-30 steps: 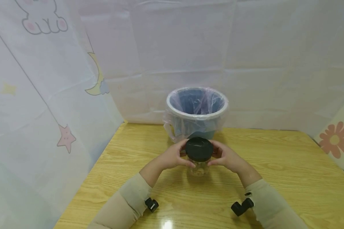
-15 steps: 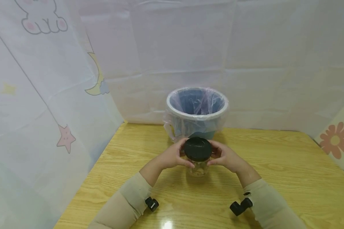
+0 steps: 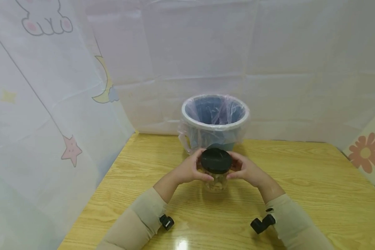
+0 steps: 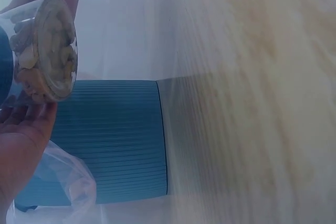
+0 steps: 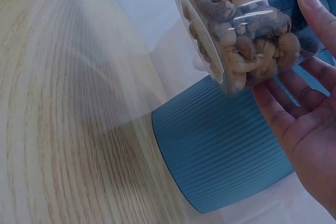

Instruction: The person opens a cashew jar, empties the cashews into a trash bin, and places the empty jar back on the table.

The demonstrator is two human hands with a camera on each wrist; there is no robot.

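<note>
Between both hands is a clear jar with a black lid. Cashew nuts fill much of it, seen through the clear wall in the right wrist view. My left hand grips the jar's left side, thumb toward me and the other fingers round the far side. From the right, my right hand grips it the same way. Both wrist views show the jar held up off the table, its clear base facing down. The far fingers are partly hidden behind the jar in the head view.
Just behind the jar stands a blue ribbed trash bin with a white rim and a thin pinkish plastic liner. A wood-grain table spreads under it. Printed cloth hangs at the back and sides.
Both hands keep their grip in nearly the same place. The jar has shifted and tilted very slightly, and the nuts inside look a little different.
</note>
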